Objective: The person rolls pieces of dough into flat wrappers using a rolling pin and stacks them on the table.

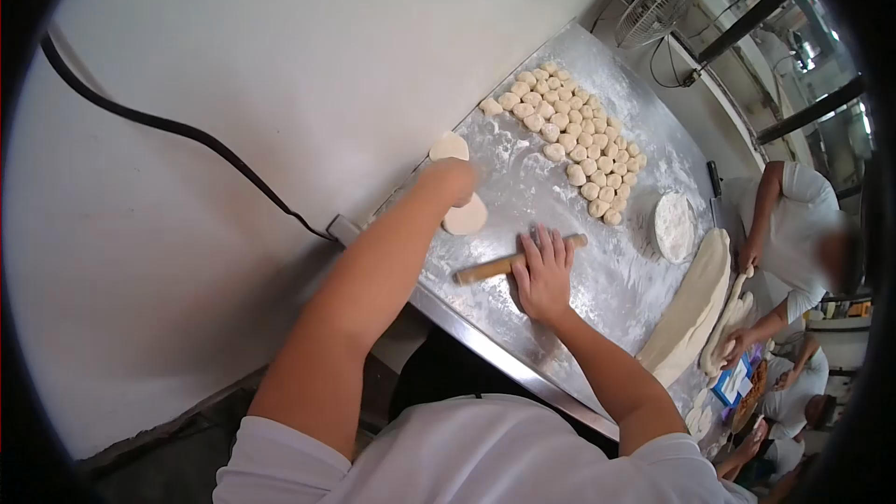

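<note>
Close to the wall point(215, 93), at the near side of the metal tabletop point(513, 182), the left hand point(455, 181) is blurred with motion between two flattened dough rounds point(465, 216); whether its fingers are closed or pinching dough, I cannot tell. The right hand point(546, 273) lies open across the wooden rolling pin point(485, 270), fingers spread and extended. That flat contact seems suited to steadying or rolling the pin with the palm, and leaves the left hand free for the dough.

Both rounds sit beside the wall edge, within easy reach of the left hand and apart from the pin. Farther out, many small dough balls point(581, 139) form a loose bank, some touching, probably grouped there to be handy without crowding the working spot. Loose flour streaks the metal, likely to keep dough from sticking.

Beyond the pin, on the right-hand side, a bowl point(656, 235) of flour point(675, 224) stands near a long, thick strip of dough point(693, 306). A knife point(714, 177) lies by the far edge. Across the tabletop, a co-worker point(789, 215) handles another length of dough point(728, 327).
</note>
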Available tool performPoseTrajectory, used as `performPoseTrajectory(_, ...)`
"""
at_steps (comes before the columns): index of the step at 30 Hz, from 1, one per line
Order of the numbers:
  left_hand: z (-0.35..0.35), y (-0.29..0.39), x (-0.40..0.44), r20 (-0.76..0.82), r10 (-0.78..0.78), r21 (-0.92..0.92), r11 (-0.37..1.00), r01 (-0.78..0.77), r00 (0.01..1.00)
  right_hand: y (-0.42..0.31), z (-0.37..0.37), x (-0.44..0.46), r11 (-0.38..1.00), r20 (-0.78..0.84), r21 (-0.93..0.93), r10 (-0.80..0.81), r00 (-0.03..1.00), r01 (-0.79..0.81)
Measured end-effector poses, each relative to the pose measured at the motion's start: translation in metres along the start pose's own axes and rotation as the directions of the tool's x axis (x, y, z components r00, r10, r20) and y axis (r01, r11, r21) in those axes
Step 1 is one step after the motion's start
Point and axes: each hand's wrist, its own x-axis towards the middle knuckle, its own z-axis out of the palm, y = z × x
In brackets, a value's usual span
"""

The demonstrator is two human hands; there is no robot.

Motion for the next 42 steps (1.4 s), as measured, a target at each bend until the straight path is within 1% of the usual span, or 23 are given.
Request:
performPoseTrajectory(2,-0.005,-0.013,-0.015,-0.137,-0.052,0.011,0.998,0.054,0.989,-0.001,-0.009,-0.009,1.0,0.024,0.016,0.006,1.0,-0.007)
performPoseTrajectory(5,-0.012,-0.018,-0.004,-0.245,-0.098,0.067,0.991,0.118,0.965,-0.001,-0.01,-0.008,1.0,0.026,0.017,0.014,1.0,-0.014)
performPoseTrajectory(8,-0.029,-0.004,-0.013,-0.221,-0.02,0.203,0.977,0.066,0.975,-0.002,-0.01,-0.005,0.999,0.028,0.031,0.026,0.999,-0.027)
performPoseTrajectory(11,-0.028,0.002,-0.002,-0.267,0.035,0.305,0.951,0.05,0.963,-0.001,-0.01,-0.005,0.999,0.026,0.037,0.025,0.999,-0.026)
performPoseTrajectory(14,-0.017,-0.001,0.025,-0.34,0.129,0.416,0.909,0.026,0.932,0.001,-0.01,-0.005,0.999,0.024,0.04,0.022,0.999,-0.023)
performPoseTrajectory(17,-0.007,-0.002,0.03,-0.429,0.257,0.573,0.819,0.041,0.866,0.001,-0.011,-0.005,0.998,0.02,0.055,0.019,1.0,-0.021)
performPoseTrajectory(20,-0.017,0.003,0.034,-0.278,0.256,0.631,0.775,-0.025,0.926,0.001,-0.012,-0.004,0.998,0.02,0.066,0.016,1.0,-0.017)
performPoseTrajectory(23,-0.032,0.006,0.034,-0.142,0.252,0.643,0.759,-0.104,0.957,0.001,-0.013,-0.004,0.997,0.016,0.075,0.016,1.0,-0.017)
performPoseTrajectory(26,-0.025,-0.005,0.044,-0.194,0.339,0.59,0.79,-0.166,0.921,0.001,-0.013,-0.004,0.997,0.014,0.075,0.016,1.0,-0.017)
performPoseTrajectory(29,-0.018,0.005,0.043,-0.284,0.589,0.55,0.746,-0.375,0.756,0.001,-0.013,-0.003,0.997,0.015,0.073,0.022,1.0,-0.023)
performPoseTrajectory(32,-0.016,0.02,0.039,-0.33,0.467,0.332,0.871,-0.363,0.82,0.001,-0.013,-0.003,0.997,0.008,0.073,0.021,1.0,-0.022)
performPoseTrajectory(34,-0.022,0.014,0.032,-0.285,0.328,0.113,0.945,-0.308,0.901,0.002,-0.013,-0.003,0.997,0.003,0.078,0.018,1.0,-0.018)
performPoseTrajectory(35,-0.025,0.009,0.028,-0.248,0.26,0.004,0.964,-0.268,0.933,0.002,-0.014,-0.003,0.996,0.002,0.083,0.017,1.0,-0.017)
performPoseTrajectory(38,-0.034,-0.018,0.002,-0.2,0.184,-0.259,0.937,-0.233,0.962,0.002,-0.013,-0.003,0.996,0.001,0.09,0.015,1.0,-0.015)
performPoseTrajectory(41,-0.032,-0.029,0.01,-0.092,0.172,-0.308,0.932,-0.192,0.981,0.002,-0.013,-0.004,0.996,0.003,0.087,0.016,1.0,-0.016)
performPoseTrajectory(42,-0.038,-0.028,0.01,-0.049,0.15,-0.297,0.942,-0.158,0.987,0.002,-0.013,-0.004,0.996,0.002,0.087,0.017,1.0,-0.017)
